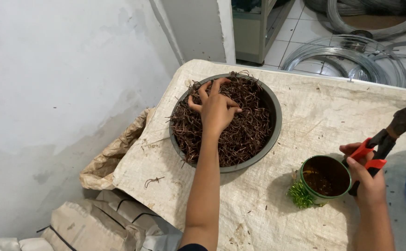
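The left hand (217,109) is sunk, fingers spread, into brown wire pieces (249,135) heaped in the grey basin (273,104) at far left. Red-handled pliers (383,144) are clamped in the right hand (367,179), beside the green cup (326,176) near right on the surface (305,218). Few pieces are seen in the cup; most remain in the basin.

Head cam, steep downward, close over table (305,107)

Count of items on and around the table

One large grey bowl (273,109) of brown wire pieces, too many to count; one small green tin (326,176); one pair of red-handled pliers (384,142); one stray wire piece (153,181); two hands, left hand (217,109) and right hand (366,179); several wire coils (351,58).
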